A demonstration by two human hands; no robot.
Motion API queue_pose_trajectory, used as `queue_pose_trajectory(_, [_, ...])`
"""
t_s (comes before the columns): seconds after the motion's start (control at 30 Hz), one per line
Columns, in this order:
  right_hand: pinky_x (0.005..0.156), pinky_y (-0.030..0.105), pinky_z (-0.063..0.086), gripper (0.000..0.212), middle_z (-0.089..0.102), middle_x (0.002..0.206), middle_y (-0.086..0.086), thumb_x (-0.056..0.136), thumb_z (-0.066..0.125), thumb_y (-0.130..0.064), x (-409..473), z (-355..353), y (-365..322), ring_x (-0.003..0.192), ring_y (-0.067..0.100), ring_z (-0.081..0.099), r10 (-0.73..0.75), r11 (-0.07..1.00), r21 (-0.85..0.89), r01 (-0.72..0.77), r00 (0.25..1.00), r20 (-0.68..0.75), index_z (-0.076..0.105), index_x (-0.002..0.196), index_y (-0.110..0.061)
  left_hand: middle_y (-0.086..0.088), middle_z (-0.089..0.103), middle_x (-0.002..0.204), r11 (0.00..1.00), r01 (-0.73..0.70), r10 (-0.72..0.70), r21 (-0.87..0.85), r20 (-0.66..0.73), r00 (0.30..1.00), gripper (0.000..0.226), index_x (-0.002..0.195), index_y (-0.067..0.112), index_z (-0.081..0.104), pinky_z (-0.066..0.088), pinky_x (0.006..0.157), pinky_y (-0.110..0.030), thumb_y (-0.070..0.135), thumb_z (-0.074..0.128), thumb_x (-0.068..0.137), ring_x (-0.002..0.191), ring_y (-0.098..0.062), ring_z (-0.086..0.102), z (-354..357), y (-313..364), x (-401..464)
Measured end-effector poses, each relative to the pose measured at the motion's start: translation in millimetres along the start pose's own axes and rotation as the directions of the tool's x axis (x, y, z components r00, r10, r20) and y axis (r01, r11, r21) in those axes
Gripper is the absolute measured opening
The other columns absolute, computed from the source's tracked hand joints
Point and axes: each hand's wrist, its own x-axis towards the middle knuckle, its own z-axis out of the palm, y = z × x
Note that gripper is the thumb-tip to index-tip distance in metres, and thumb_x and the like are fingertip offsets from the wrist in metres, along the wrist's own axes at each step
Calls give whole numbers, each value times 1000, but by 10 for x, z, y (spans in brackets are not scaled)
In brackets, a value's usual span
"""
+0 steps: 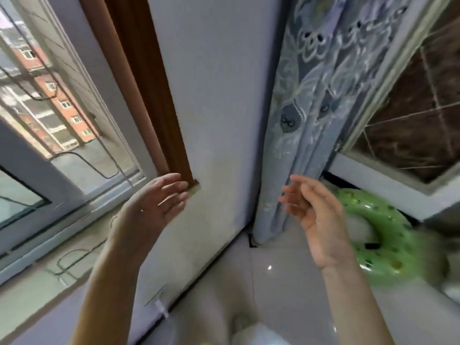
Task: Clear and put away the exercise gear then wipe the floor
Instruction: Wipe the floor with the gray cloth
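My left hand (154,205) and right hand (316,220), fingers spread and empty, flank the rolled blue patterned mat (306,115) stood at 12 o'clock, likely stowed.

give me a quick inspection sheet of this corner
surface: pale glossy floor tiles, bare where visible
job's things: green inflatable ring on the floor at right, behind the right hand
clutter: nothing seen
hands: left hand and right hand both raised, fingers relaxed, holding nothing
cables: thin dark cable along the sill under the window
surroundings: window at left, white wall, patterned curtain hanging to the floor
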Motion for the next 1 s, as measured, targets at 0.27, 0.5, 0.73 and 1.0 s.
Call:
queue_pose_trajectory(0.27, [62,19,48,17,68,75,-1,87,51,-17,-1142,-348,-35,68,12,64,-97,995,-45,86,909,-405,67,89,-17,0,72,87,956,262,-290,132,283,914,40,82,18,77,56,71,-22,36,77,46,77,-12,69,343,-432,-102])
queue_pose_trajectory(0.5, [61,17,48,23,68,71,-2,94,41,-5,-2350,-628,-97,66,11,64,-169,985,-93,148,670,-723,63,93,-13,-2,71,86,885,377,-465,273,507,726,31,84,15,77,56,74,-22,35,75,59,77,-13,68,804,-861,-430])
queue_pose_trajectory(0.73, [59,16,47,24,68,69,-3,93,41,-4,-3533,-866,-200,64,11,63,-228,958,-150,244,332,-915,63,92,-12,-1,70,78,786,382,-618,485,625,477,27,101,8,64,55,66,-18,16,40,92,70,-11,66,1567,-1445,-1182])
queue_pose_trajectory(1.0, [63,18,50,22,68,74,2,91,48,-11,-4925,-1130,-288,69,15,63,-203,924,-201,325,-29,-979,69,88,-15,-2,71,84,685,325,-716,652,684,137,58,101,11,64,55,66,-19,40,79,53,76,-13,68,2369,-2130,-2296])
